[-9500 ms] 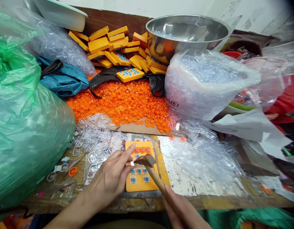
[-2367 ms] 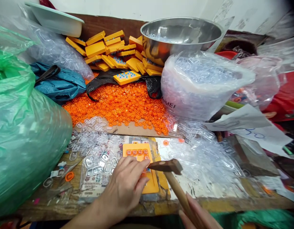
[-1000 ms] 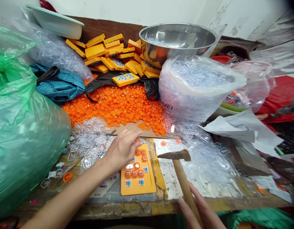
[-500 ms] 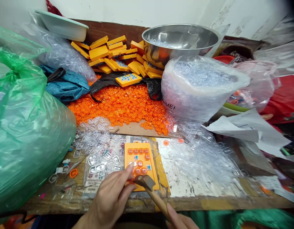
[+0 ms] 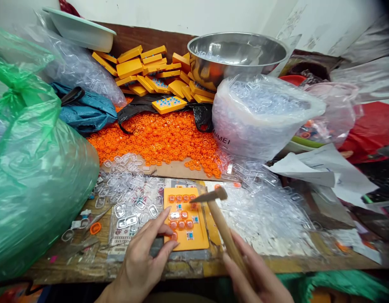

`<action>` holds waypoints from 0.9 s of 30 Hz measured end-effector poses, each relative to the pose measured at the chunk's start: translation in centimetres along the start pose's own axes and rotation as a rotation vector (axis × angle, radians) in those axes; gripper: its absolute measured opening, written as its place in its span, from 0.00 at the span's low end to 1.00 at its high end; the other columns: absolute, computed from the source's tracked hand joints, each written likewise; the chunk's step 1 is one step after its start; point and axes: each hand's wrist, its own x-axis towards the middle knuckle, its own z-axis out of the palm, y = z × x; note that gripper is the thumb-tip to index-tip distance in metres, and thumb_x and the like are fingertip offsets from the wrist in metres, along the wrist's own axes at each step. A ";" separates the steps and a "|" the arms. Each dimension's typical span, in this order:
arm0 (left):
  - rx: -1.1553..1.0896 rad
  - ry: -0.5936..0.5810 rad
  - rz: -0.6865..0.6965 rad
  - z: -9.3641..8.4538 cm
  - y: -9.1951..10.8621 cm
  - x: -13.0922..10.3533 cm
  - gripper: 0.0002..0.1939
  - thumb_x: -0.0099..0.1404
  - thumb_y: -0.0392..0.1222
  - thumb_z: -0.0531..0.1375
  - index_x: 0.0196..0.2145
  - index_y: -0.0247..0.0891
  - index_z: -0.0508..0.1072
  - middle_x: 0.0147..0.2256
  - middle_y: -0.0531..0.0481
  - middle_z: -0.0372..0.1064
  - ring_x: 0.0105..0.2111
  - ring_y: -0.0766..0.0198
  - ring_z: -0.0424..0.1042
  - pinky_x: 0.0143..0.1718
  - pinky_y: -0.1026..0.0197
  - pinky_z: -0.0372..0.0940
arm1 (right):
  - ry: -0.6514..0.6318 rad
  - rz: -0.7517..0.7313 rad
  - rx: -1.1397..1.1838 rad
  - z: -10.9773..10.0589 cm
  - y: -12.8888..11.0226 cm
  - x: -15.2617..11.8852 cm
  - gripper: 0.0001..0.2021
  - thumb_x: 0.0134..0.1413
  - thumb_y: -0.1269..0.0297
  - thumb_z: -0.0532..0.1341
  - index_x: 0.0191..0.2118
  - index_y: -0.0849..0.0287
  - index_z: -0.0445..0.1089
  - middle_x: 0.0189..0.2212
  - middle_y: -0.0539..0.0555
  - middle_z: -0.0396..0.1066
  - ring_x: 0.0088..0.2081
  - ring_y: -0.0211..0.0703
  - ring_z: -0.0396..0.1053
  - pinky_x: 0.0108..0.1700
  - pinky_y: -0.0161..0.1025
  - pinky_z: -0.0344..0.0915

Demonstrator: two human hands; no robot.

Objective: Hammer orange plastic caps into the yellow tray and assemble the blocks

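A yellow plate (image 5: pixel 199 240) lies flat on the bench. Square orange caps (image 5: pixel 182 224), a clear oblong cap (image 5: pixel 174 215) and a few uncovered blue-centred pieces (image 5: pixel 190 236) sit on it. My left hand (image 5: pixel 147 242) is at the plate's left edge, thumb and fingers apart, the tips close around the lowest orange cap; whether they grip it I cannot tell. In my right hand (image 5: pixel 249 269) is a small hammer (image 5: pixel 222 223) by its wooden handle. Its dark metal head is raised over the plate's upper right part, blocking some caps from sight.
Loose clear caps (image 5: pixel 121 185) lie left of the plate, with an orange heap (image 5: pixel 159 139) behind. Clear pieces (image 5: pixel 264 214) cover the right side. Around stand a green bag (image 5: pixel 46 181), a white bag (image 5: pixel 245 130), a steel bowl (image 5: pixel 238 50) and piled yellow plates (image 5: pixel 129 68).
The hammer has risen from the plate's lower part, moving up and to the right with my right hand. My left fingers have spread somewhat, staying by the plate's left edge.
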 end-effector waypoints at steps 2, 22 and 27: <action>0.000 -0.002 -0.018 -0.1 -0.2 -0.1 0.28 0.67 0.42 0.59 0.63 0.48 0.57 0.31 0.55 0.74 0.30 0.67 0.76 0.39 0.65 0.74 | -0.055 -0.010 -0.113 0.1 0.1 2.7 0.22 0.63 0.56 0.53 0.55 0.65 0.70 0.52 0.60 0.73 0.51 0.48 0.73 0.49 0.36 0.71; 0.245 -0.887 -0.215 -2.4 -0.4 8.1 0.72 0.41 0.58 0.72 0.68 0.29 0.30 0.67 0.18 0.31 0.68 0.35 0.30 0.62 0.29 0.31 | 0.010 -0.308 -0.744 -2.6 4.2 5.2 0.18 0.58 0.75 0.49 0.43 0.67 0.75 0.41 0.63 0.73 0.38 0.55 0.73 0.36 0.48 0.70; 0.268 -0.866 -0.169 -2.2 -0.2 8.2 0.71 0.37 0.52 0.73 0.68 0.30 0.37 0.65 0.20 0.40 0.67 0.31 0.36 0.60 0.27 0.27 | 0.041 -0.357 -0.671 -2.6 4.7 5.5 0.15 0.61 0.73 0.49 0.41 0.65 0.74 0.39 0.61 0.70 0.34 0.48 0.74 0.32 0.42 0.70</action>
